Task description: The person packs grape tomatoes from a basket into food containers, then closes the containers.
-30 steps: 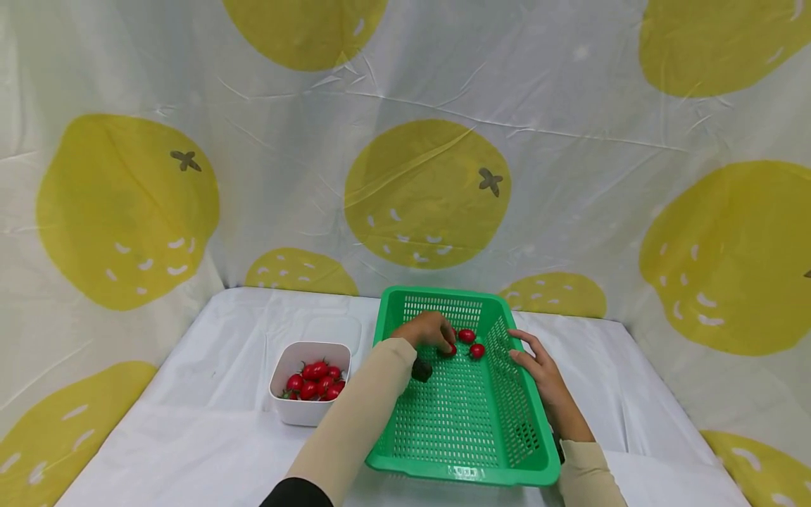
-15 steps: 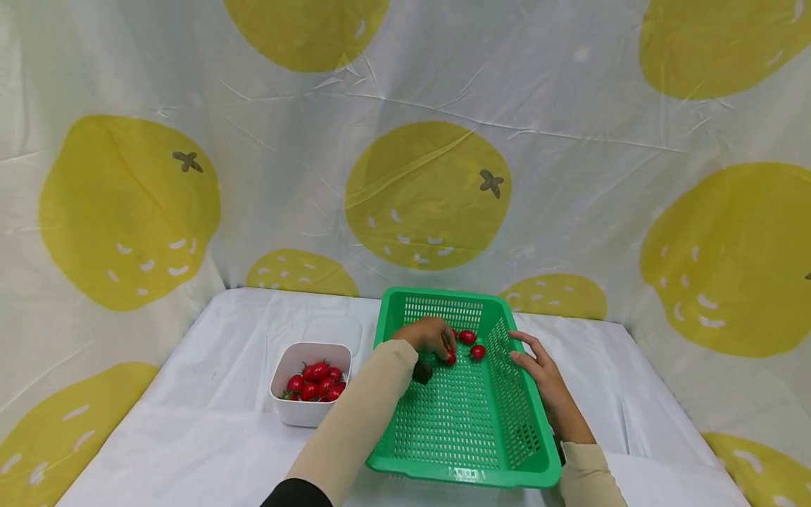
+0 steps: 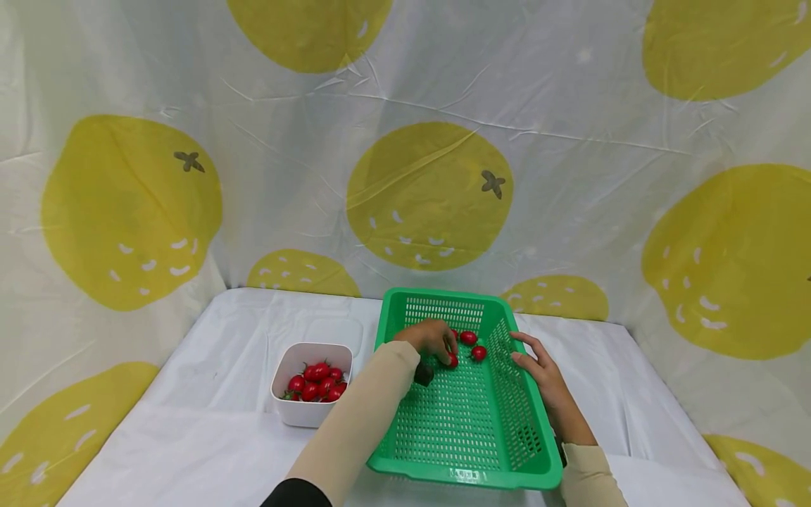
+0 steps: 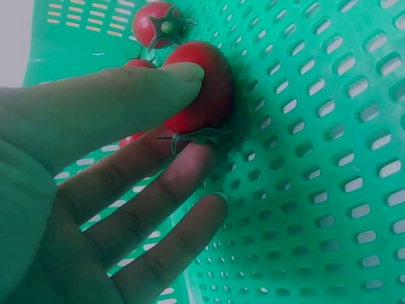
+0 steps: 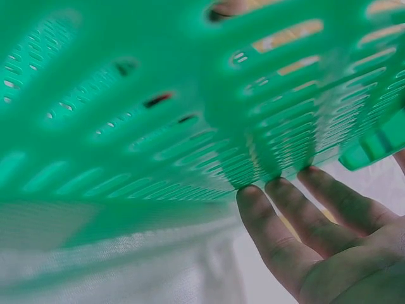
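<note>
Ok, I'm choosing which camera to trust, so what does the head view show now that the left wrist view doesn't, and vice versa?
Only the head view shows the white container with its heap of tomatoes, the right hand against the basket's side, and the yellow prints behind.

Only the left wrist view shows the palm side of the left hand and the green leafy top of the held tomato.

Both show the left hand gripping that tomato inside the green basket, with other loose tomatoes nearby.
</note>
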Motion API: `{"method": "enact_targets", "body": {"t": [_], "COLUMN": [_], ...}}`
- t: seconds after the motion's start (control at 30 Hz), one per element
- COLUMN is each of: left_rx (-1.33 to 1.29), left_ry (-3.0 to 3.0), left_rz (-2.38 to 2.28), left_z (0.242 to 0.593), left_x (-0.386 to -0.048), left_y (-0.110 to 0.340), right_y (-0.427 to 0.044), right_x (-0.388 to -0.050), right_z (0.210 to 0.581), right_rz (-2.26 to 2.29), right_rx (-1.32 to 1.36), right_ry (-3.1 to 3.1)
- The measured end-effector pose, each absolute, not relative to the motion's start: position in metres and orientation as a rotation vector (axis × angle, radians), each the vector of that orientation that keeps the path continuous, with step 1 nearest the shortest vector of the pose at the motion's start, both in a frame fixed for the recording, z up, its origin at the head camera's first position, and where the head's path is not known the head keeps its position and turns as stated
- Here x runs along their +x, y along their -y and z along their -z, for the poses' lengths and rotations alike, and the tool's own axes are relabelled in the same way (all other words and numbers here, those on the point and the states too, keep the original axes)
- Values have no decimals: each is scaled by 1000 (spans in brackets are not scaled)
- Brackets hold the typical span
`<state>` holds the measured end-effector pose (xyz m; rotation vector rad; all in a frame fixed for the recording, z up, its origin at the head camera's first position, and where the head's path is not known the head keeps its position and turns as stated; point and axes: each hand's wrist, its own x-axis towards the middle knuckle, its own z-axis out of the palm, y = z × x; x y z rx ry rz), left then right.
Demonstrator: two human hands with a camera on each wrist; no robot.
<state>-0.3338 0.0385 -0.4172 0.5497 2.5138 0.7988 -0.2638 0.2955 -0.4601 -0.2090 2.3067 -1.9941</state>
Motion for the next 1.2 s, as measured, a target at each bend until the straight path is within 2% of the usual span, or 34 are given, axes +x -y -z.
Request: {"method": "enact_targets", "body": {"t": [0.5,1.2], "left_rx": [576,772], "left_ry": [-2555,-2541], "left_rz": [-742,-878], "left_z": [420,416], "left_x": [-335,-343], "left_y": [-41,-41], "right_y": [-295,-294], "right_x": [-265,-263], "right_z": [461,458], "right_rz": [1991,2002], "right_rx": [-201,-213], "right_ry": [-2321,-2304]}}
